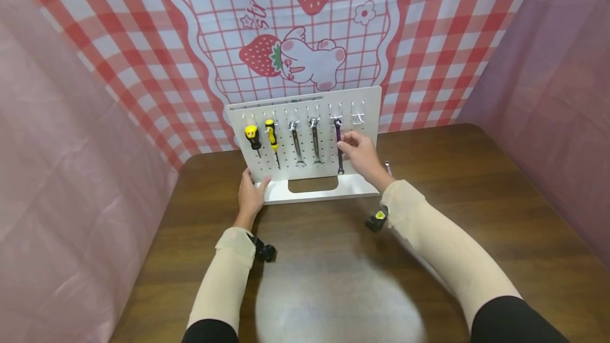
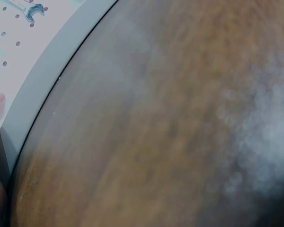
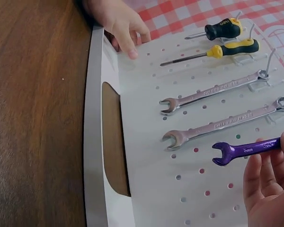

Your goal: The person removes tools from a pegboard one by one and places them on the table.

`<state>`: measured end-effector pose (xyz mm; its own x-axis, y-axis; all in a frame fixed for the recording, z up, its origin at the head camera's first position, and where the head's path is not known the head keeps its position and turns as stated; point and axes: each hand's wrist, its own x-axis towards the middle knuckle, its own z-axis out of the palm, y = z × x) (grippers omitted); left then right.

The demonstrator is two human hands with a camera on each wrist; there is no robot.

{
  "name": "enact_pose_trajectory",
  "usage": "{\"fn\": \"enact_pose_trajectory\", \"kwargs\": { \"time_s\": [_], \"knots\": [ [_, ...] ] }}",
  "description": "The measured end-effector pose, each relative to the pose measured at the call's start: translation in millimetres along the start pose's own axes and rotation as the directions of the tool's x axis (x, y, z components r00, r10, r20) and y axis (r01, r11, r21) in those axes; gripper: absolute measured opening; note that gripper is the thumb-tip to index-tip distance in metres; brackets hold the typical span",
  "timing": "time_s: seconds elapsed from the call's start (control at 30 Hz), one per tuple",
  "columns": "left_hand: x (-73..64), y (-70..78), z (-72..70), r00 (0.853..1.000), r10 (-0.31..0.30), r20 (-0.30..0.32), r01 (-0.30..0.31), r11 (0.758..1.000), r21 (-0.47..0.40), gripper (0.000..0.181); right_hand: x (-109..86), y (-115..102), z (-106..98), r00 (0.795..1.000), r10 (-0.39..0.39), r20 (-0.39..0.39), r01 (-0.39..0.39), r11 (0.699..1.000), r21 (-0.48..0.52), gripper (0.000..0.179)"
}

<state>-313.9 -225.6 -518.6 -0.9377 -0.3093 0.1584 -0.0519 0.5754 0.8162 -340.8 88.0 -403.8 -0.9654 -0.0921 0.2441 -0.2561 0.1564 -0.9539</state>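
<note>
My right hand (image 1: 363, 156) pinches a purple combination wrench (image 3: 246, 149) between thumb and fingers, in front of a white pegboard (image 1: 281, 165). In the head view the wrench hangs upright, its upper end at a hook and its open jaw end down. My left hand (image 1: 250, 195) grips the board's lower left corner, thumb on the front and fingers round the edge. Left of the purple wrench hang two silver combination wrenches (image 3: 222, 124), then a slim yellow-and-black screwdriver (image 3: 234, 48) and a stubby screwdriver (image 3: 223, 29).
An unused hook (image 1: 358, 117) sits at the board's upper right. A shiny metal tool end (image 1: 388, 167) shows beside the right wrist, mostly hidden. The board stands on a brown wooden table (image 1: 310, 258), before a red-and-white checked cloth (image 1: 143, 41). Pink curtains (image 1: 57, 147) hang at the sides.
</note>
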Motion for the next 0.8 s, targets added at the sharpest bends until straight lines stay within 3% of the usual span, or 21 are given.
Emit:
{"fn": "enact_pose_trajectory", "kwargs": {
  "time_s": [0.17,0.57,0.8],
  "knots": [
    [0.0,-1.1,-1.2,1.000,0.013,-0.001,-0.013,1.000,0.006,0.072,-6.7,-1.7,-4.0,0.999,-0.047,0.014,0.048,0.998,-0.038,0.013],
    [1.1,-1.0,-0.9,1.000,0.023,0.001,-0.023,0.999,0.026,0.070,-20.8,-15.3,-12.7,0.999,-0.023,0.038,0.024,1.000,-0.018,0.016],
    [0.0,-0.8,-1.7,1.000,0.020,0.005,-0.020,1.000,0.024,0.070,-27.5,-22.6,-18.6,0.997,-0.059,0.044,0.060,0.998,-0.020,0.015]
  ]
}}
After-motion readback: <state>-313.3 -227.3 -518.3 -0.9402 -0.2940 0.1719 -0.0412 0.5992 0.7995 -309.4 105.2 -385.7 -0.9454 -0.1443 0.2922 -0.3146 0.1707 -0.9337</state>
